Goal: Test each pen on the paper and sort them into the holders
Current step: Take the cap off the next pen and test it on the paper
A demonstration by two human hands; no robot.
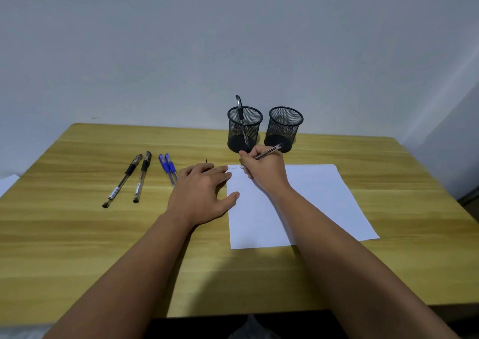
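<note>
Near the middle of the frame we see the pen (268,153) in the right hand (264,169). The fingers are curled tightly around its barrel, pinching it low, and its tip is down at the upper left corner of the white paper (298,204), where a few small faint marks show. The back end of the pen points up and to the right, toward the holders.

The left hand (201,193) lies flat on the table (77,235) just to the left, with the fingers spread loosely. The fingertips reach the top left corner of the paper and the thumb rests on its left edge; this hand holds nothing.

Just above the right hand stand two black mesh holders, side by side and close to each other. The left holder (245,128) has one dark pen (239,108) standing inside, leaning a little to the left. In the right holder (284,128) we see no pen.

In the left part of the frame, four more pens lie on the table: two blue pens (168,167) touching each other, close to the left hand, and further left two black pens (132,180), a little apart from each other.

Behind the table there is a plain grey wall (233,40).
</note>
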